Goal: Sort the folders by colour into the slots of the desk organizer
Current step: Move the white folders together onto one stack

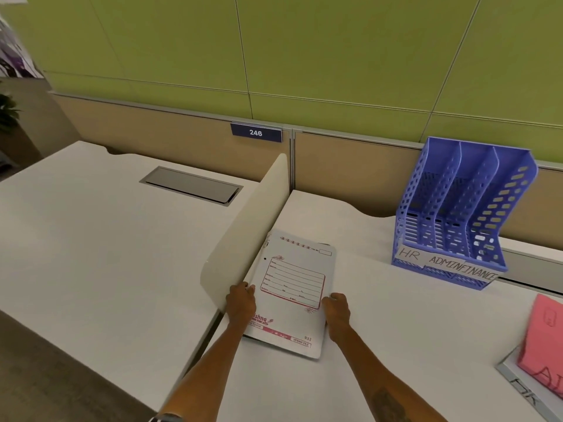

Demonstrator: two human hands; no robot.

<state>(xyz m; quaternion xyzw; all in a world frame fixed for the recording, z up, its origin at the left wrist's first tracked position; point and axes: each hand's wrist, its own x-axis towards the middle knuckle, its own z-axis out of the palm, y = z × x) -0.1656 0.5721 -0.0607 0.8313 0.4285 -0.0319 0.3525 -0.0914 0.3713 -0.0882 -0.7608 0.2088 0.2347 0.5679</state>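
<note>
A white spring-file folder with red printing lies on the desk in front of me. My left hand grips its left edge and my right hand grips its right edge. The blue desk organizer stands at the back right with three slots that look empty; paper labels on its front read HR, ADMIN and FINANCE. At the right edge of the view a pink folder lies on top of a grey folder, both cut off by the frame.
A cream divider panel stands just left of the white folder, between two desks. The left desk has a grey cable hatch. A tan partition with a sign reading 246 runs along the back.
</note>
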